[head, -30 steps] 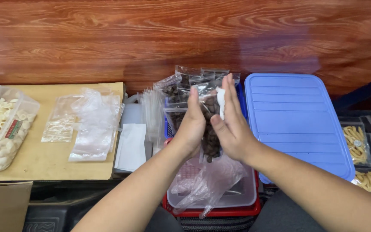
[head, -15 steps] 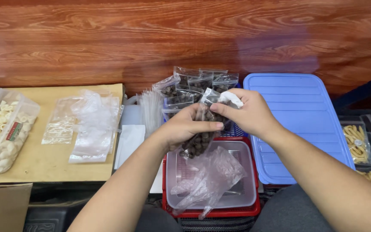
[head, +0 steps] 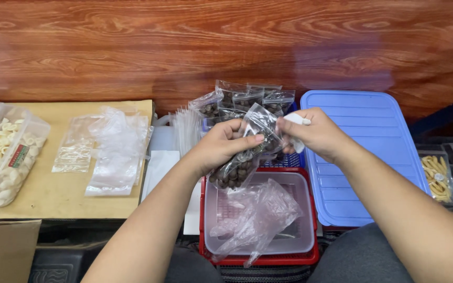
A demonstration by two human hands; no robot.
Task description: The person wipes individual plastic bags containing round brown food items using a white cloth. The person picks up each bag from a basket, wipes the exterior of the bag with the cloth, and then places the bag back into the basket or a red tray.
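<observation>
Now the left hand (head: 221, 147) and right hand (head: 313, 135) grip the tilted bag of brown pellets (head: 245, 157), lower than before.

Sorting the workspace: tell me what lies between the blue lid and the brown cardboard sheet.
In the head view, between the blue lid and the cardboard sheet lie white paper, clear sleeves, and the bag of brown pellets in both hands.

Bare forearms, no sleeves, watch or rings on left hand (head: 221, 147) or right hand (head: 315, 135); dark grey trousers (head: 363, 257).
</observation>
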